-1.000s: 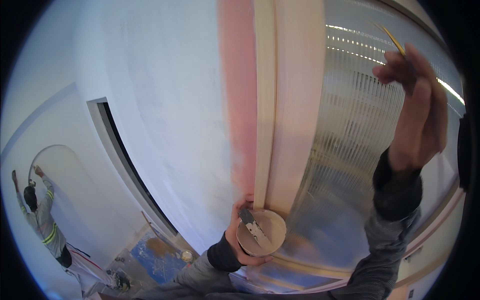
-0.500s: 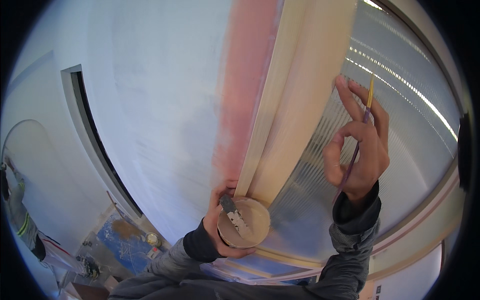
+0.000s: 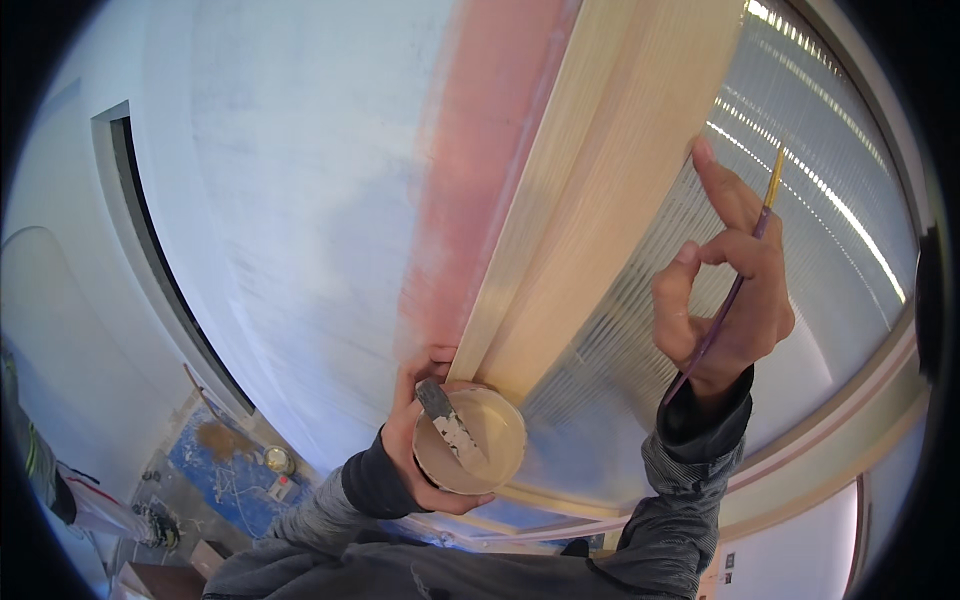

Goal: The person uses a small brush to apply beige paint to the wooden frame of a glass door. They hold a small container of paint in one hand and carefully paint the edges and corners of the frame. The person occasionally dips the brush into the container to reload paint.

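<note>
My left hand [image 3: 400, 425] is wrapped around a round tub [image 3: 511, 455] of beige paint or paste, close to the lower end of a pale wooden frame [image 3: 600, 190]. A putty knife [image 3: 448, 420] with a smeared blade leans inside the tub. In my right hand [image 3: 755, 295] a thin paintbrush [image 3: 772, 185] with a purple handle sits tucked among the fingers, its yellowish tip pointing up. One outstretched fingertip of that hand rests at the right edge of the frame, beside a ribbed translucent panel [image 3: 630, 330].
Left of the frame runs a pink strip [image 3: 465, 180] on a whitish wall [image 3: 300, 170]. A dark slot [image 3: 170, 260] cuts the wall further left. Another person [image 3: 105, 510] is at the far left, near a blue sheet [image 3: 215, 470] and an open can [image 3: 279, 460] on the floor.
The view has shifted, and the tub appears slightly further left. My right hand's outstretched finger is straighter, still at the frame's edge. The other person has slipped partly out of view.
</note>
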Available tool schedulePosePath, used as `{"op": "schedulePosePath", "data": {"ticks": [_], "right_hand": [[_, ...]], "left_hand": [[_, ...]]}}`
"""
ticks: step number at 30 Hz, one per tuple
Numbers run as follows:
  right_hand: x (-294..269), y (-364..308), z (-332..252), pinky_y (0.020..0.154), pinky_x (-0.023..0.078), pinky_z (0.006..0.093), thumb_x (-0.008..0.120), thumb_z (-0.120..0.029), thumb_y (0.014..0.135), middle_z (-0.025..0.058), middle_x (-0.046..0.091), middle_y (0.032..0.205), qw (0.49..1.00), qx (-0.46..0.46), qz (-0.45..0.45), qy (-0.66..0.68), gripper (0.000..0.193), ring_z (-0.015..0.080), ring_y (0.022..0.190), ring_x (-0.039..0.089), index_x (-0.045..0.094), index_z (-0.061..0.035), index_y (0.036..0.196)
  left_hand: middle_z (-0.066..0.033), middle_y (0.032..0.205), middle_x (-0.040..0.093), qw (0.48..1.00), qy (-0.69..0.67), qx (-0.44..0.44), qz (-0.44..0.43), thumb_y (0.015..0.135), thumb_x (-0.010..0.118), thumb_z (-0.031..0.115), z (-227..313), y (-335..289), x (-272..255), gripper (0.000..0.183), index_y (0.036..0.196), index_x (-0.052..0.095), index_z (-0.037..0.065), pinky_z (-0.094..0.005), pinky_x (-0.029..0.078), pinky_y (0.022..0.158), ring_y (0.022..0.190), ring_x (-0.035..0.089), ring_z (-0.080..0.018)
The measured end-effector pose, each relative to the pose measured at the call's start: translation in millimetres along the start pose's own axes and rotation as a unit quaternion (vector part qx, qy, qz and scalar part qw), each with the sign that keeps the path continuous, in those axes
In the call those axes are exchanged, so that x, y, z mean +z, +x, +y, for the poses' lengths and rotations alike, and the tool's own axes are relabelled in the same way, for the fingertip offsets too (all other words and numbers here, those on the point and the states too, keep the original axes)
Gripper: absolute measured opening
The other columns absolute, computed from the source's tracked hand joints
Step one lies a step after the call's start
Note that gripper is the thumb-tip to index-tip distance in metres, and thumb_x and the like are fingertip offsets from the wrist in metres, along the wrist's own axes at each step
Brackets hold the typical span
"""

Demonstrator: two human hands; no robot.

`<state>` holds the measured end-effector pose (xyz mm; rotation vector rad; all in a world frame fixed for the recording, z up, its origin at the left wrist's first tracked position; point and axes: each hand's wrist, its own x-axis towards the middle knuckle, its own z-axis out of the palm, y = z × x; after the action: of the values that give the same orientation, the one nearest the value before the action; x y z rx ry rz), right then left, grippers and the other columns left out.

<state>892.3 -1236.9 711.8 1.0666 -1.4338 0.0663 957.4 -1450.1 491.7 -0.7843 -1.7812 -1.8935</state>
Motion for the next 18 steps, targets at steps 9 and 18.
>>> {"op": "schedulePosePath", "data": {"ticks": [9,18], "right_hand": [[8,-1,1,0.082,0.056,0.0379,0.063,0.013,0.084,0.0336,0.069,0.104,0.99,0.055,0.091,0.094,0.032,0.0329,0.094,0.072,0.036,-0.0036,0.087],[20,19,0,0.067,0.053,0.025,0.073,0.009,0.086,0.0246,0.074,0.089,0.99,0.069,0.124,0.015,0.04,0.0194,0.078,0.072,0.036,-0.0054,0.084]], "left_hand": [[-0.0229,0.141,0.031,0.999,-0.031,-0.003,0.012,0.049,0.094,0.034,-3,3,0,0.089,0.123,0.061,-0.002,-0.0463,0.035,0.108,0.129,0.04,-0.0362],[-0.0225,0.14,0.031,1.0,-0.012,0.012,0.008,0.049,0.093,0.035,-2,7,-2,0.089,0.124,0.061,-0.001,-0.0458,0.035,0.108,0.129,0.041,-0.0356]]}}
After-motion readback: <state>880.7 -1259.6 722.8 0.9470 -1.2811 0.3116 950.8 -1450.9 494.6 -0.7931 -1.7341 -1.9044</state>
